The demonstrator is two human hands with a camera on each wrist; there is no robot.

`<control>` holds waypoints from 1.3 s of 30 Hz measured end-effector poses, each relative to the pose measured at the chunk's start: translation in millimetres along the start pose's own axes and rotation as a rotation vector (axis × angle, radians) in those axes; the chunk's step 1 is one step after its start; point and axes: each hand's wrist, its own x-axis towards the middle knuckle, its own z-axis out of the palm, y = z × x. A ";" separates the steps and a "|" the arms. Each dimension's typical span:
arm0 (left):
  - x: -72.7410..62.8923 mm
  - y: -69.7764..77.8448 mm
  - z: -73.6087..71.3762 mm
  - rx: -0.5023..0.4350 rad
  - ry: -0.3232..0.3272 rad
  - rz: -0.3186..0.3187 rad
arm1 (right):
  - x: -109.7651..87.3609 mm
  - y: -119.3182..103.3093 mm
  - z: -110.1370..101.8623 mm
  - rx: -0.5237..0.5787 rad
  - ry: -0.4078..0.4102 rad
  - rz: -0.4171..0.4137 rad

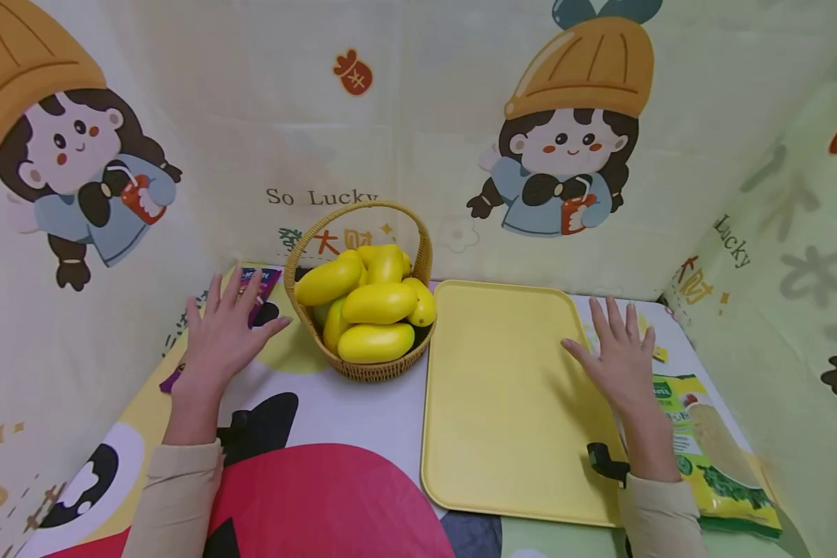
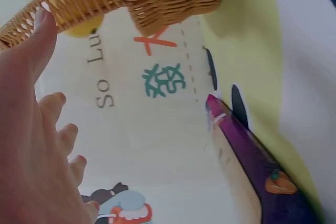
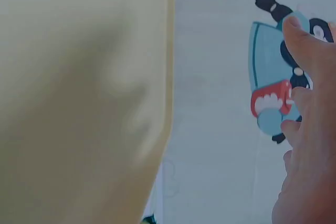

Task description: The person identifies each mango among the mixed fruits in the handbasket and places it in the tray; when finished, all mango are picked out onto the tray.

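My left hand [image 1: 222,341] hovers with straight, spread fingers left of a wicker basket [image 1: 373,372], holding nothing. A purple packet [image 1: 268,288] lies partly hidden behind that hand; its printed side [image 2: 268,182] shows in the left wrist view. Several yellow mangoes [image 1: 379,302] are heaped in the basket under its tall arched handle. Right of the basket lies a flat yellow tray [image 1: 495,403] with nothing on it. Over the tray's right edge, my right hand [image 1: 621,364] is held out, fingers spread, and casts a shadow on it.
A yellow and green food bag [image 1: 728,457] lies right of the tray, partly behind the right forearm. Near it is a small yellow item [image 1: 660,354]. Printed cloth walls [image 1: 418,139] stand behind and on both sides of the patterned table cover [image 1: 335,496].
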 end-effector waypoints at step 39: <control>24.8 82.6 -10.0 -0.609 0.250 0.146 | 60.1 -206.1 64.9 0.294 -0.092 -0.414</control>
